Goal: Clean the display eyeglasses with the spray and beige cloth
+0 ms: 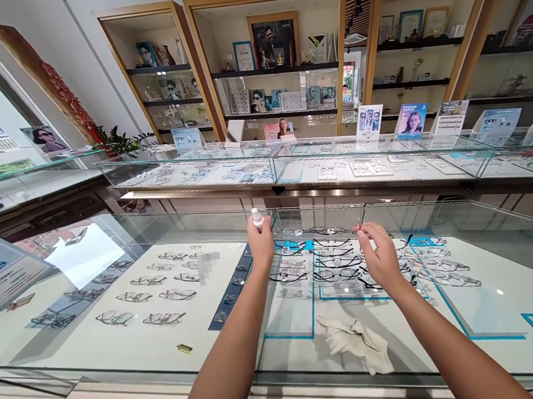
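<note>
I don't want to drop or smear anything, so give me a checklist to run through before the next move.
1. Small white bottle secure: ok, gripped in the left hand.
2. Glasses secure: ok, pinched in the right hand.
3. Cloth nearby: ok, lying crumpled on the glass counter between the forearms.
4. A hand free for the cloth: not ok, both are occupied.
5. Lenses clean: cannot tell, too small to judge.

White-topped bottle (pixel 255 215) — roughly upright; dark-armed glasses (pixel 363 214) — held aloft.
</note>
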A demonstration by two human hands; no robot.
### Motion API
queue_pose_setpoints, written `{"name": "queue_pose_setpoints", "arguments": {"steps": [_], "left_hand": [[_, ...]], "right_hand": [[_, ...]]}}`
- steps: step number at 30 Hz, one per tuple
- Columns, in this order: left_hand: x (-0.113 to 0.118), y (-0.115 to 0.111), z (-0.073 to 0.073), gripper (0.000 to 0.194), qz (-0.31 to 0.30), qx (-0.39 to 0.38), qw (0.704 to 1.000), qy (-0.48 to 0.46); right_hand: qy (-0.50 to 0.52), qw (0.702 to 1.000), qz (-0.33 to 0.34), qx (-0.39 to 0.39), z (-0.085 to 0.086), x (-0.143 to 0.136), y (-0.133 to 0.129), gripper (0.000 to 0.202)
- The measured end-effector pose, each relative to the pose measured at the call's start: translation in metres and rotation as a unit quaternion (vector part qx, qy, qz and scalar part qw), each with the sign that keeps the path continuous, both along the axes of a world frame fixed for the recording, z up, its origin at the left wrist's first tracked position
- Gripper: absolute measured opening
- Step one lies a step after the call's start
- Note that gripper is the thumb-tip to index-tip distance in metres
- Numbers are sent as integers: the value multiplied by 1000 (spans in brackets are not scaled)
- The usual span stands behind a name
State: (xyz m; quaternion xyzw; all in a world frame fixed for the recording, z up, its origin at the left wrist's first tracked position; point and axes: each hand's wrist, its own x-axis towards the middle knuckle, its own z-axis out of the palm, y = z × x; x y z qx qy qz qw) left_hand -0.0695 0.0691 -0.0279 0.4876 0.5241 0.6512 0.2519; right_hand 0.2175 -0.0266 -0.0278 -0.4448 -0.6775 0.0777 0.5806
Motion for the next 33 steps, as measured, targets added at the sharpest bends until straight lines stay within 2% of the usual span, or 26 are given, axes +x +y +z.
{"name": "queue_pose_setpoints", "arguments": {"steps": [2, 3, 5, 6, 8, 10, 12, 14, 17, 20, 22, 26, 33], "left_hand": [[22, -14, 9, 50, -79, 6, 996, -31], [33, -22, 14, 57, -170, 2, 981, -97], [49, -39, 20, 69, -341, -46, 921, -183], [55, -46, 23, 72, -403, -70, 889, -206], [62, -58, 26, 76, -480, -105, 840, -232], [65, -64, 28, 77, -515, -121, 812, -246], [66, -66, 28, 76, -528, -125, 802, -251], [67, -66, 27, 74, -524, -117, 809, -240], [70, -64, 22, 72, -480, -83, 854, -183], [74, -63, 16, 71, -402, -29, 913, -67], [75, -63, 13, 68, -356, 7, 934, 9], [76, -63, 9, 62, -322, 44, 942, 81], [74, -61, 3, 60, -327, 38, 938, 106]], "right_hand": [[9, 1000, 15, -7, 2, -3, -2, 27], [12, 1000, 21, -11, 3, -4, -4, 28], [17, 999, 32, -18, 6, -6, -6, 28], [18, 999, 39, -22, 6, -8, -7, 28], [19, 998, 59, -29, 8, -10, -9, 28], [21, 996, 82, -40, 9, -13, -12, 28], [25, 993, 104, -52, 10, -16, -15, 28], [30, 989, 128, -66, 11, -19, -17, 28], [37, 982, 161, -93, 12, -22, -20, 30], [38, 974, 191, -119, 14, -24, -22, 32], [39, 966, 216, -138, 14, -25, -24, 33], [50, 950, 259, -167, 15, -27, -26, 34], [60, 934, 292, -197, 12, -29, -27, 38]]}}
